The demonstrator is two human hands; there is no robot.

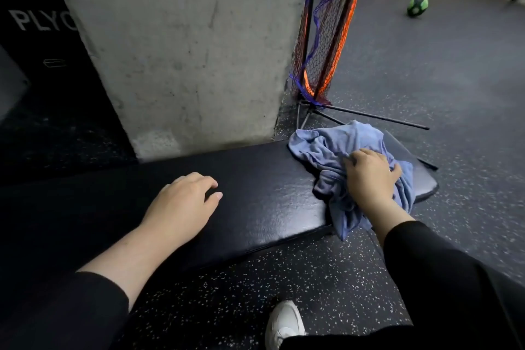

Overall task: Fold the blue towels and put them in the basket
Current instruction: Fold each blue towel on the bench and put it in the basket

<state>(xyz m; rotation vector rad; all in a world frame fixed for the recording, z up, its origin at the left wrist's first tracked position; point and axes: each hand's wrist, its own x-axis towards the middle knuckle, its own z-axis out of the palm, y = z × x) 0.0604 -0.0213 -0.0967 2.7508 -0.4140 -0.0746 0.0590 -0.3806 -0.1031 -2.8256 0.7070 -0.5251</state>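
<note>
Head view: crumpled blue towel [335, 148] on black bench [255, 196], unfolded.

Blue towel [338, 148] under my right hand [369, 176]: soft matt cloth, thin, heavily creased, slightly faded look. Bench pad [255, 193] beneath both hands: black vinyl or leather-like cover, smooth with fine grain, semi-gloss, catching a sheen between the hands. My left hand [184, 202] rests relaxed on it. Pillar [184, 45] ahead of the left hand: bare concrete, rough, pitted, matt grey. Floor [426, 71] beyond the right hand: dark rubber-like, matt, white-speckled. Net stand [324, 37] past the towel: black mesh with orange and purple trim on thin dark rods, metal I think. Sleeves [443, 273]: black matt fabric. Shoe [284, 324] near me: white, smooth.
</note>
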